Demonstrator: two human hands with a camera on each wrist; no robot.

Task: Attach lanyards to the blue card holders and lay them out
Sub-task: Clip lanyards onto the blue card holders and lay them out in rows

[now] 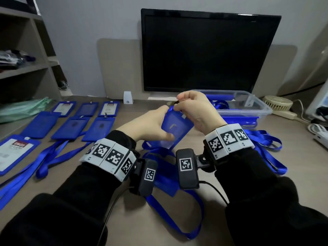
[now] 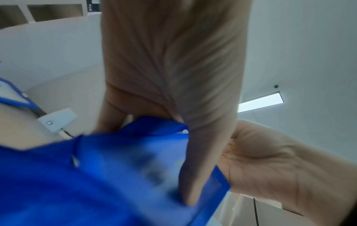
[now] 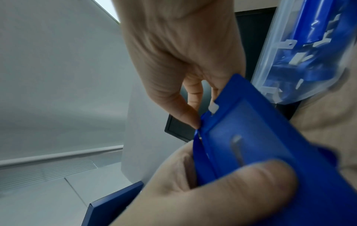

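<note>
Clear plastic bin (image 1: 248,107) sits on the bench (image 1: 230,183) just in front of the monitor (image 1: 209,50), w/ blue lanyards and white clips piled inside; the right wrist view shows the same jumble thru its wall.

Count: 7 laid-out card holders (image 1: 71,119) on the left in rows, 3 showing white inserts, the rest plain blue, their straps trailing toward the near edge. More loose lanyards (image 1: 266,144) lie right of the hands.

Held card holder (image 1: 175,128) is translucent blue, rigid, tilted up above the bench center, w/ a white latch tab at its top edge and a thumb slot in its face. Left hand (image 1: 150,125) grips it from the side, thumb across the front, fingers behind. Right hand (image 1: 193,107) is curled at the top edge, fingertips pinching there; a lanyard strap (image 2: 154,125) meets the holder at that spot. Whether the clip is thru the slot: can't tell.
</note>
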